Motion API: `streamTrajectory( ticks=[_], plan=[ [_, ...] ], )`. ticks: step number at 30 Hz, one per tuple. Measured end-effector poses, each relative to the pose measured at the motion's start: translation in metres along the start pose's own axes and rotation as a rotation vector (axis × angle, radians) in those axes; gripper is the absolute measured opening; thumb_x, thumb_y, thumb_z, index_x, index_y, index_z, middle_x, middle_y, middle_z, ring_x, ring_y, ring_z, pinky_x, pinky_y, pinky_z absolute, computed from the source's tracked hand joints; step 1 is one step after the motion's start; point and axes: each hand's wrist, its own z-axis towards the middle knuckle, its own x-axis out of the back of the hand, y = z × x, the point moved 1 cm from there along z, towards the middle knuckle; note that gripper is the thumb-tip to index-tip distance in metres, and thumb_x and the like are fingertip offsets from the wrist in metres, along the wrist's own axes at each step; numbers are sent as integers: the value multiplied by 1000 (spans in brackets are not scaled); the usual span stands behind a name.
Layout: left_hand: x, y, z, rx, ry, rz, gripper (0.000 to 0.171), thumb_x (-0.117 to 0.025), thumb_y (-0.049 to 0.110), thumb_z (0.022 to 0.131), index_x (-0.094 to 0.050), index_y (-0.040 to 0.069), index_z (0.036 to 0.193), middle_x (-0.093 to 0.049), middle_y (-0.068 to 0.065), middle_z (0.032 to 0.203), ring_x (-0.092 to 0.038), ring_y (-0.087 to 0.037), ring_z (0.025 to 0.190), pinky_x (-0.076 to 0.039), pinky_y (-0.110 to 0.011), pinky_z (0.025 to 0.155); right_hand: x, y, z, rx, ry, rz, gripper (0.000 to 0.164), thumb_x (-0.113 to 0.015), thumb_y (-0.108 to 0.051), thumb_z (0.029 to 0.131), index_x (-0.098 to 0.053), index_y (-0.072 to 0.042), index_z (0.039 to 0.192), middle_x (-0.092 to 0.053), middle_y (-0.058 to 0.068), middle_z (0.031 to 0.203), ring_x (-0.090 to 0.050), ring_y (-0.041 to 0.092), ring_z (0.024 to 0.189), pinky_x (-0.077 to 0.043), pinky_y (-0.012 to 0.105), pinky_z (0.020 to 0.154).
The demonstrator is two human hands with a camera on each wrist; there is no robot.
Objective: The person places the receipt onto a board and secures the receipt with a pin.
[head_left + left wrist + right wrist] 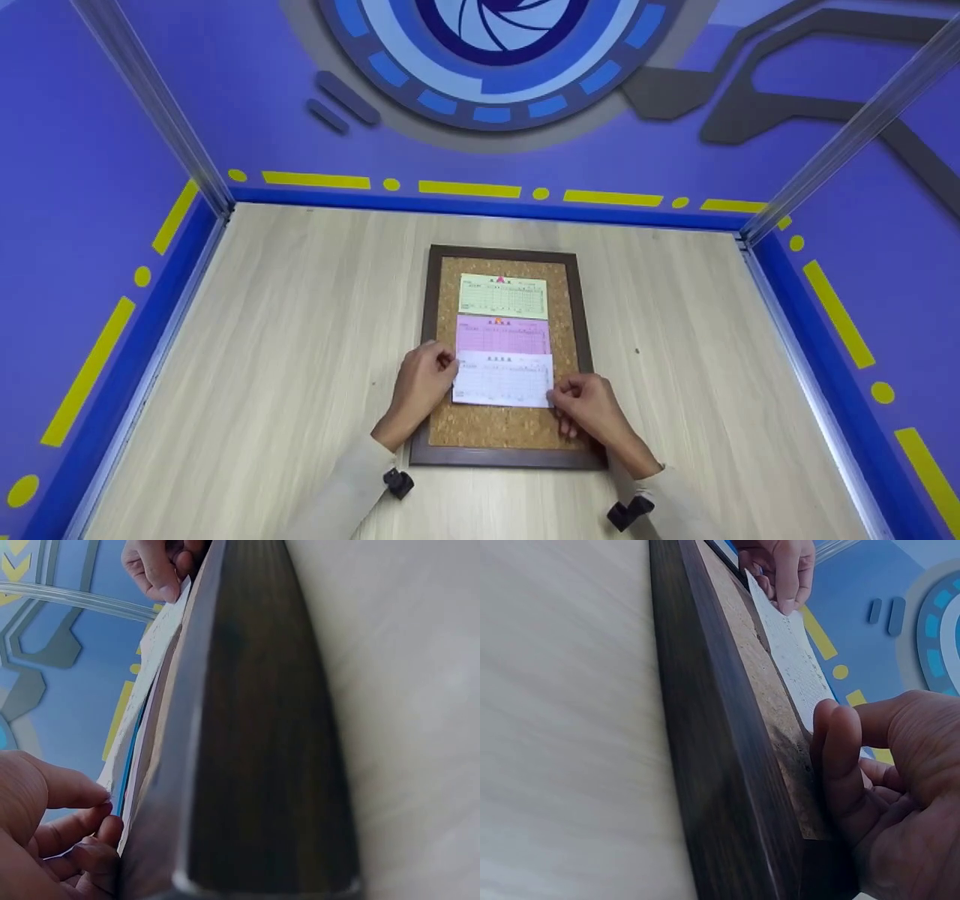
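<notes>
A white printed form [502, 381] lies over the lower part of a cork board [495, 426] with a dark wooden frame. My left hand [424, 379] pinches the form's left edge between thumb and finger. At its lower right corner, my right hand [592, 405] pinches the paper too. In both wrist views the white sheet [791, 652] stretches between the two hands, close over the cork. Above it on the board is a pink form [502, 336] with an orange pushpin [498, 320]. A green form [502, 298] sits at the top under a red-pink pushpin [500, 280].
The framed board lies on a pale wood-grain table [300, 322]. Blue printed panels [487, 165] enclose it at the back and sides, with metal posts [161, 112] at the corners. A black wrist camera [398, 483] sits on the left sleeve.
</notes>
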Motion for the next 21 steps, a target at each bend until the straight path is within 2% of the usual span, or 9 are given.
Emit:
streamTrajectory(
  ticks=[9, 21],
  plan=[
    [-1, 2, -1, -32, -16, 65, 10, -79, 3, 93, -75, 8, 85, -64, 1, 83, -60, -13, 76, -53, -31, 67, -1, 0, -2, 8, 28, -21, 15, -75, -5, 97, -70, -2, 83, -68, 3, 60, -60, 10, 40, -50, 24, 38],
    [-2, 5, -5, -20, -51, 112, 13, -80, 2, 90, -73, 9, 82, -58, 2, 83, -53, -11, 73, -47, -29, 64, -2, 2, -7, 7, 41, -39, 12, -74, -2, 95, -71, -3, 84, -66, 2, 60, -60, 10, 41, -50, 23, 39]
  ],
)
